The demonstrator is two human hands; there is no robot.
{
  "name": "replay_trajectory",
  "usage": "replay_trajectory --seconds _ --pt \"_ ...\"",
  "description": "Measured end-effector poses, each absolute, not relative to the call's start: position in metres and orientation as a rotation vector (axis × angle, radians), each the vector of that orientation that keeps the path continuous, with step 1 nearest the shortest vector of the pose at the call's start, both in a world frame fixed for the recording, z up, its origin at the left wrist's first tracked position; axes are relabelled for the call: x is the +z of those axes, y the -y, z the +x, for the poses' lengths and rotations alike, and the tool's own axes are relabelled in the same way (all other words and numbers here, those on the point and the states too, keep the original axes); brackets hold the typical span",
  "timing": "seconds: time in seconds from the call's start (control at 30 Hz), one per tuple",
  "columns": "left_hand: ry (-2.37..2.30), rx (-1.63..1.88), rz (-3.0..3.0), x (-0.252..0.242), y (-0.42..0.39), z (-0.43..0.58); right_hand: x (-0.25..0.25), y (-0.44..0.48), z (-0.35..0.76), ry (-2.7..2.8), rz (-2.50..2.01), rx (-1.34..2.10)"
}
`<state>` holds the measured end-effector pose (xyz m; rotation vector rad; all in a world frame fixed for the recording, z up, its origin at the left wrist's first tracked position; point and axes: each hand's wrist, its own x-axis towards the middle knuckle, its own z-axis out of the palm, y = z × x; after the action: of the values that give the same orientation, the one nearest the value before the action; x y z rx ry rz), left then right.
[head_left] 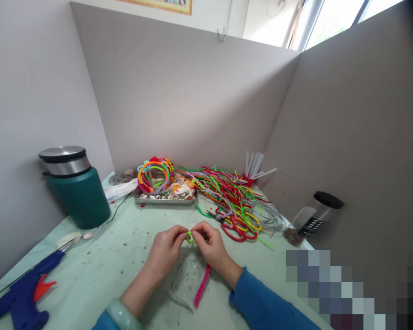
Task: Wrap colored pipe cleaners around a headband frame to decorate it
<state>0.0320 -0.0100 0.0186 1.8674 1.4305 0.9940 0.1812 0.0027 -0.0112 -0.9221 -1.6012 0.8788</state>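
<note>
My left hand (170,247) and my right hand (211,245) meet over the middle of the table. Between their fingertips is a small lime-green pipe cleaner (190,237) bent into a loop, and both hands pinch it. Below my right hand, a pink pipe cleaner (202,288) points down toward the table; its upper end is hidden behind the hand. A grey pipe cleaner (181,300) lies nearby on the green tabletop (137,243). Red-handled scissors (239,229) rest beyond my right hand.
A metal tray (165,201) holds colourful rings and small pieces. Right of it spreads a heap of pipe cleaners (223,188), with grey wire (270,215) alongside. A green flask (79,197) and a blue glue gun (24,295) stand left; a black-lidded jar (313,217) is right. Grey partitions (192,101) surround the table.
</note>
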Motion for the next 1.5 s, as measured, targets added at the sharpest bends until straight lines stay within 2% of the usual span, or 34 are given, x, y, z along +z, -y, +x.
replay_trajectory --seconds 0.17,0.3,0.6,1.07,1.27,1.5 --pt "-1.261 0.911 1.484 0.019 0.005 0.033 -0.011 -0.002 0.181 1.607 -0.896 0.898" --pt "-1.197 0.858 1.431 0.014 0.001 0.030 -0.011 -0.003 0.181 1.610 -0.921 0.902" --pt "-1.603 0.851 2.268 0.011 0.009 0.026 -0.013 -0.005 0.180 1.663 -0.988 0.873" --pt "-1.641 0.788 2.497 0.006 0.006 0.022 -0.016 -0.006 0.179 1.656 -1.001 0.894" --pt "-1.586 0.853 2.370 0.009 0.008 0.023 -0.016 -0.008 0.180 1.656 -0.978 0.926" --pt "-1.462 0.912 1.822 0.012 0.002 0.026 -0.016 -0.006 0.179 1.682 -0.983 0.896"
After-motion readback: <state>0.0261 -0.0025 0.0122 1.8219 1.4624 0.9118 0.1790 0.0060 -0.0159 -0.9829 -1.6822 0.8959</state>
